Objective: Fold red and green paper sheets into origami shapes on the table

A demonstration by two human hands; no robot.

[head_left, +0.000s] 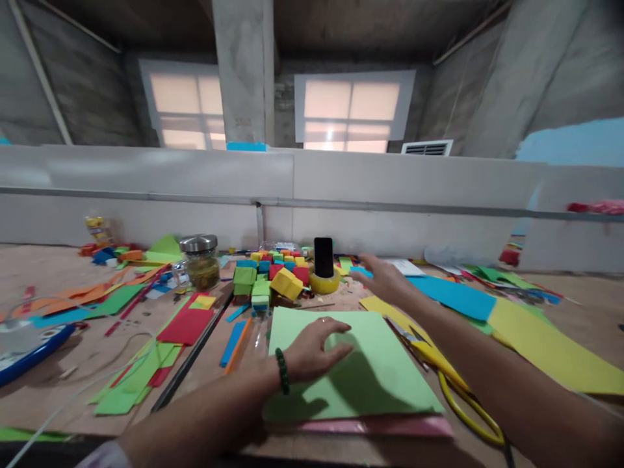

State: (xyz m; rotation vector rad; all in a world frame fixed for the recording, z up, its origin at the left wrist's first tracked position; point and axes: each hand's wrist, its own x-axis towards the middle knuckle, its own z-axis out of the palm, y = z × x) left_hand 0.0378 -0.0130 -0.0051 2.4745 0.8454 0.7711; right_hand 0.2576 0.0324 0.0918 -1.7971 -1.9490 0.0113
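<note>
My left hand [316,351], with a dark green bead bracelet [281,370] at the wrist, has its fingers spread low over a light green sheet [380,364]. Whether it touches the paper I cannot tell. A pink layer [375,426] shows under the sheet's front edge. Farther back, my right hand [385,278] is stretched out, fingers apart and slightly blurred, with nothing visible in it. It is nearest to a blue sheet [453,296] and a yellow tape roll [325,281] with a black phone [323,257] upright in it. Scissors with yellow handles [470,409] lie below my right forearm.
Small coloured paper blocks [273,276] are heaped at the back centre. A lidded glass jar [202,263] stands left of them. Cut paper strips [136,380] cover the left side. A long yellow sheet [556,344] lies at right. A white partition [414,231] borders the back.
</note>
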